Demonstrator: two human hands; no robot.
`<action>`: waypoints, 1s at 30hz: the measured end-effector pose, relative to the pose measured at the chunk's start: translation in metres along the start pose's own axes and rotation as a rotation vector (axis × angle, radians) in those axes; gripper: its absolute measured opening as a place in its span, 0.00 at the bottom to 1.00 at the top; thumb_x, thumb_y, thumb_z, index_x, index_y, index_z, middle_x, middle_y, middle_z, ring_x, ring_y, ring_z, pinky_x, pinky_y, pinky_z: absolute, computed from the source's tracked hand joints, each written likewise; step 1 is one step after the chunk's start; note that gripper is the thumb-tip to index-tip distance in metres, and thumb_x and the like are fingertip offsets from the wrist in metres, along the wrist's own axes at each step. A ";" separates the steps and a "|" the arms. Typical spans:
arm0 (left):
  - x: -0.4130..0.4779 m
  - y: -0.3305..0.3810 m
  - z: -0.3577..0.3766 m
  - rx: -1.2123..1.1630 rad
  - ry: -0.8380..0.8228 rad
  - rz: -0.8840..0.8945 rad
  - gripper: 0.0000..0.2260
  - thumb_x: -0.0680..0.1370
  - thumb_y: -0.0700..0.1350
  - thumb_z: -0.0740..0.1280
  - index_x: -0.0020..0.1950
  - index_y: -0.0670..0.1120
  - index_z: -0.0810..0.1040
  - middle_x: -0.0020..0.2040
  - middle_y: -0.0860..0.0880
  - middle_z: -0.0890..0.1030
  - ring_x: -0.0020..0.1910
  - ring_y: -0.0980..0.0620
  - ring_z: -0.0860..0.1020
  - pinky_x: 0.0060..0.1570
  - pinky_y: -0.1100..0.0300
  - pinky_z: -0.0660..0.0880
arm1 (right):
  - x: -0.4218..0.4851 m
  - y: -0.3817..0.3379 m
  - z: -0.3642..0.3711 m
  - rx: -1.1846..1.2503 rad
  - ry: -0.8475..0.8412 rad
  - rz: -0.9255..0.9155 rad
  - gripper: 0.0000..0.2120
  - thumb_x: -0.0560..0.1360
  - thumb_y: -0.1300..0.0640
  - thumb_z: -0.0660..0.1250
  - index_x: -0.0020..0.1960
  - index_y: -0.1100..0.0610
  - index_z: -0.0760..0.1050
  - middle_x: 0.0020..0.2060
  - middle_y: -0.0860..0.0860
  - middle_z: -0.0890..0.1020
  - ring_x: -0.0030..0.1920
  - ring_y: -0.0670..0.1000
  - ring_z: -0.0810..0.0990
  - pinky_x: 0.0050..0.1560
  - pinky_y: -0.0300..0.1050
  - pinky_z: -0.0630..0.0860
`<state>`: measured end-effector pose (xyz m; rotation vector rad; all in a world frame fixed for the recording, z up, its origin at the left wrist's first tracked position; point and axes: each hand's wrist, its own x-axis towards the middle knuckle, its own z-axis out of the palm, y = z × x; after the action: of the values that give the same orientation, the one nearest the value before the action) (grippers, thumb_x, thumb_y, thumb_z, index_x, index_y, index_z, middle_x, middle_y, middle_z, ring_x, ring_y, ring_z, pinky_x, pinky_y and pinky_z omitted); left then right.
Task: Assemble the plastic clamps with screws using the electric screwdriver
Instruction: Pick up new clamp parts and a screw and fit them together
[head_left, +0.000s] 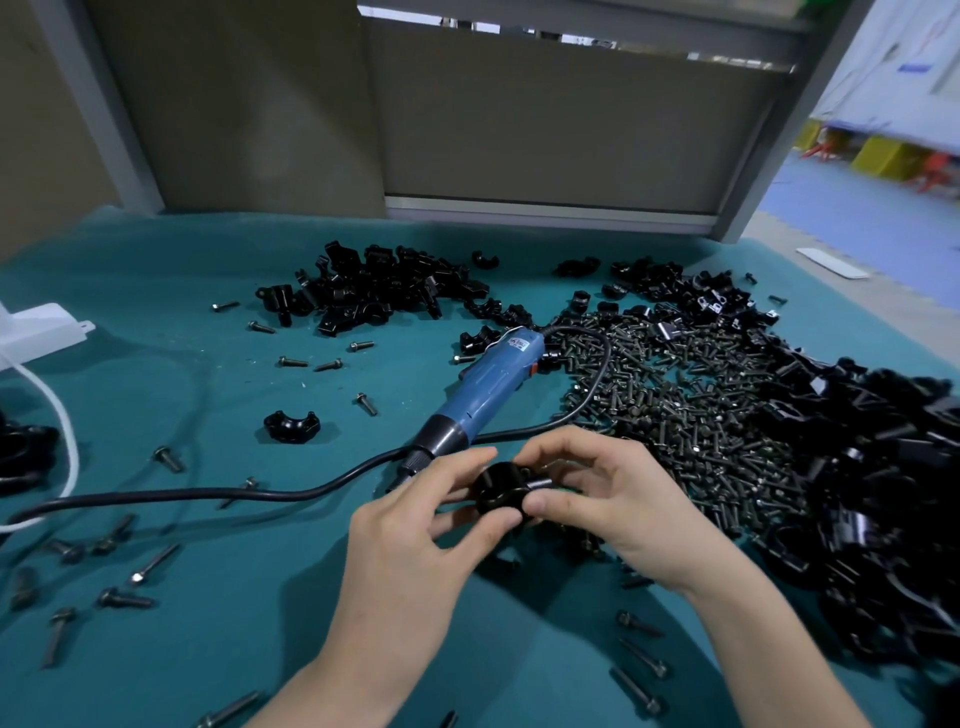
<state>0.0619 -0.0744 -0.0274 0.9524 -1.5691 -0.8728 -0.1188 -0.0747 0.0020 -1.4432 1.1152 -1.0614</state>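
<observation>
Bench (208, 270) under a teal cover fills most of my view. On its right side I see a big heap of clamp parts (883, 493), black and glossy, running off the edge of the frame. Just left of that heap, and touching it, lies a broad pile of screws (675, 405). Towards the back of the bench sits a smaller clamp pile (374, 291), well apart from the hands.

Near the middle, the electric screwdriver (483, 384) lies flat on the cover, blue body, tip end pointing towards me, nobody gripping it. Its black cable (182, 493) loops from the rear end, over the edge of the screw pile, and runs off to the left.

Close in front of me, the left hand (410, 530) and the right hand (618, 499) meet just in front of the screwdriver's tip. Both are curled round one black clamp (501, 491), fingers and thumbs pinching it from either side, held just above the bench.

A lone clamp half (291, 427) rests left of the screwdriver. Loose screws (124, 598) are scattered over the near left of the cover.
</observation>
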 end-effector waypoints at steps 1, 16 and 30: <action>0.000 0.000 0.001 0.001 0.003 0.001 0.16 0.65 0.49 0.74 0.51 0.61 0.81 0.47 0.62 0.83 0.46 0.63 0.83 0.46 0.72 0.77 | 0.000 0.000 0.000 0.001 -0.005 0.001 0.13 0.64 0.60 0.74 0.49 0.59 0.78 0.41 0.50 0.83 0.42 0.48 0.81 0.46 0.38 0.77; -0.001 -0.002 0.005 -0.027 -0.036 -0.115 0.14 0.62 0.50 0.74 0.47 0.56 0.84 0.41 0.60 0.84 0.39 0.63 0.83 0.41 0.75 0.75 | 0.000 0.003 -0.007 -0.057 -0.027 0.007 0.11 0.66 0.63 0.75 0.45 0.51 0.80 0.42 0.45 0.82 0.45 0.44 0.80 0.51 0.37 0.74; 0.004 -0.001 0.002 -0.101 -0.034 -0.203 0.16 0.61 0.45 0.77 0.39 0.66 0.83 0.37 0.59 0.85 0.38 0.63 0.83 0.39 0.78 0.73 | -0.005 -0.006 -0.023 -0.319 0.126 0.042 0.11 0.72 0.61 0.73 0.51 0.50 0.80 0.46 0.44 0.83 0.47 0.42 0.82 0.52 0.39 0.79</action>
<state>0.0593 -0.0779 -0.0274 1.0414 -1.4594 -1.1046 -0.1412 -0.0730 0.0109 -1.6081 1.4504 -0.9875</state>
